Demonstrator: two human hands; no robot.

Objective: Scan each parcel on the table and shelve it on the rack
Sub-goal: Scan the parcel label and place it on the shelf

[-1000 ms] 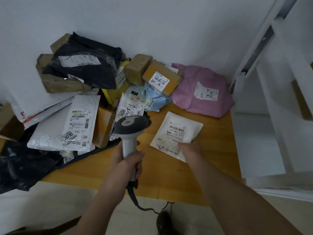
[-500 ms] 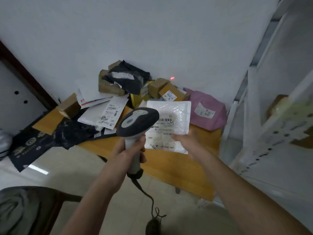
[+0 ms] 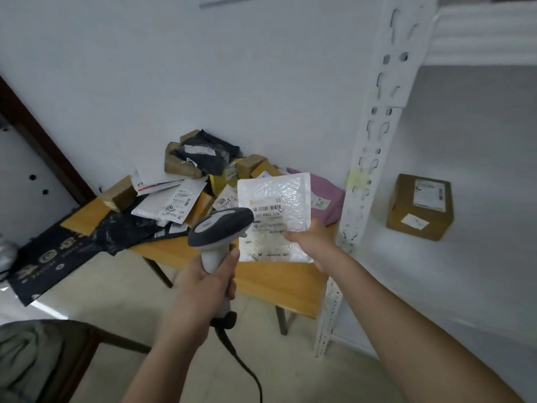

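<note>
One white bubble mailer [image 3: 273, 216] has been lifted off the counter [image 3: 279, 282] and is pinched mid-frame by the right hand [image 3: 312, 242], label facing the scanner [image 3: 219, 232] gripped in the left hand [image 3: 205, 282]; scanning seems imminent, shelving on the rack [image 3: 374, 135] at right pending.

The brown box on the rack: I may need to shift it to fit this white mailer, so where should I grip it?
Take the brown box by its two opposite side walls, coming from the open front of the rack; it sits flat, label upward, with free space on both sides.
</note>
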